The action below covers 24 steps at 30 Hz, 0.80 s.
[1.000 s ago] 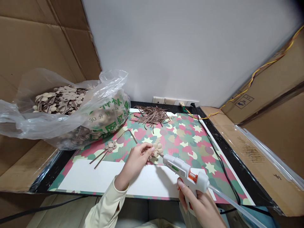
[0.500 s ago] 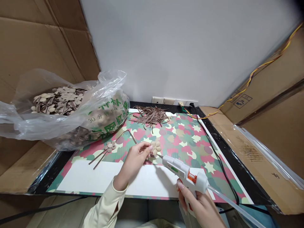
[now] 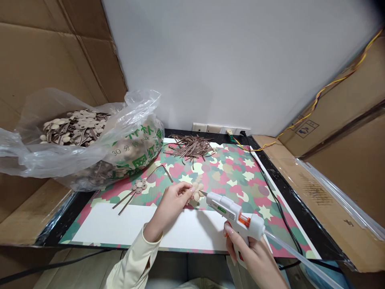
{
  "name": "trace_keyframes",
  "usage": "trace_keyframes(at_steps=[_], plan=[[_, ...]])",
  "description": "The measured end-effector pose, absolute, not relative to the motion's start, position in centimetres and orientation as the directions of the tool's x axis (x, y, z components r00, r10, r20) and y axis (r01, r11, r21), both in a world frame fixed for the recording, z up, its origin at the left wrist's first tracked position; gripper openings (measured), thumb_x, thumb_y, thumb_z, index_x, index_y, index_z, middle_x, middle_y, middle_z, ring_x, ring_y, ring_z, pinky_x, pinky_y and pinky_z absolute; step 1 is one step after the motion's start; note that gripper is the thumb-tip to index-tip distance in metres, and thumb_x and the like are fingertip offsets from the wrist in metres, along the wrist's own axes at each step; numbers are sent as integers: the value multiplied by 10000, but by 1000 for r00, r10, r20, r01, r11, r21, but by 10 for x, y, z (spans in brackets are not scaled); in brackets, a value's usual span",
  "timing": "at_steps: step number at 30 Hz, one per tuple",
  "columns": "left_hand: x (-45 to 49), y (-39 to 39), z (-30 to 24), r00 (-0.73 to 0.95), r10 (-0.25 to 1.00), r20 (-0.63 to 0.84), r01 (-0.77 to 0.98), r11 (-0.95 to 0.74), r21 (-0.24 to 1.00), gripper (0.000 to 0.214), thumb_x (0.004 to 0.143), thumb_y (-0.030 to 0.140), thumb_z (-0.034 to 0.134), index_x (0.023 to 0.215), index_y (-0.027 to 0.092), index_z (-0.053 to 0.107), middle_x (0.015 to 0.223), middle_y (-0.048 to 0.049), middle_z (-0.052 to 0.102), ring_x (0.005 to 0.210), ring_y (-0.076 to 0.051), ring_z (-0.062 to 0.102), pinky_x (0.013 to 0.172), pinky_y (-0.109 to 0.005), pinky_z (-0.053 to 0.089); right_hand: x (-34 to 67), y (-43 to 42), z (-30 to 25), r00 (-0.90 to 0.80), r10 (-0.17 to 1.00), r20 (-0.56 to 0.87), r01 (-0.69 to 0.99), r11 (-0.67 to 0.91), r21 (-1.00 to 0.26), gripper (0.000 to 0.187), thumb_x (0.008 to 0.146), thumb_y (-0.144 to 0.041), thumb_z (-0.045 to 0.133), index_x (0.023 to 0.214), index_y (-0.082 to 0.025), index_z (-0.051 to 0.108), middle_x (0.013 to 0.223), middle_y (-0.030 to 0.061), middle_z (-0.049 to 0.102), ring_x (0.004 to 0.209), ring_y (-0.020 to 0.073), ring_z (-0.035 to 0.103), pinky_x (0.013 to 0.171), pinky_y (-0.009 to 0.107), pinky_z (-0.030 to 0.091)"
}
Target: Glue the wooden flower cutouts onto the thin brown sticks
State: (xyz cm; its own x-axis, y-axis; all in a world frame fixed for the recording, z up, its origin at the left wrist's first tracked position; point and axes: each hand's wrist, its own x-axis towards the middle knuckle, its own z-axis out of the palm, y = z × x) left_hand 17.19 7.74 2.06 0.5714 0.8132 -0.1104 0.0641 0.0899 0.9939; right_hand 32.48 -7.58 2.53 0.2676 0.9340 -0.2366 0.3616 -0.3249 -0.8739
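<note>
My left hand pinches a small beige wooden flower piece down on the camouflage-patterned mat. A white hot glue gun with an orange trigger sits in my right hand, and its nozzle tip touches the flower piece from the right. A clear glue stick juts out of the gun's back toward the lower right. A finished flower with brown stick stems lies on the mat to the left of my left hand.
A clear plastic bag full of flower pieces stands at the left. A heap of brown sticks lies at the mat's far edge. A black cable runs along the right side. Cardboard walls flank both sides.
The glue gun's nozzle has shifted slightly up to the flower piece. My left hand stays on the piece in nearly the same spot.
</note>
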Motion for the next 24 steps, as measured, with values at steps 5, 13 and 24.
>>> trace_keyframes(at_steps=[5, 13, 24], plan=[[172, 77, 22, 559, 821, -113, 46, 105, 993, 299, 757, 450, 608, 779, 154, 640, 721, -28, 606, 654, -152, 573, 545, -263, 531, 324, -74, 24, 260, 938, -231, 375, -318, -871, 490, 884, -501, 388, 490, -210, 369, 491, -10, 468, 569, 144, 473, 685, 229, 385], [172, 79, 22, 568, 814, -120, 61, 104, 993, 301, 798, 433, 563, 819, 142, 638, 761, -47, 613, 678, -160, 581, 559, -268, 533, 326, -78, 23, 256, 934, -250, 387, -336, -859, 501, 888, -520, 373, 496, -209, 347, 497, -11, 456, 599, 147, 478, 713, 222, 368], [171, 80, 21, 560, 816, -141, 63, 128, 990, 296, 781, 441, 579, 807, 150, 629, 755, -38, 610, 668, -160, 590, 563, -277, 542, 328, -80, 22, 272, 931, -241, 405, -339, -849, 512, 883, -517, 391, 477, -206, 371, 473, -14, 452, 556, 143, 461, 752, 231, 364]])
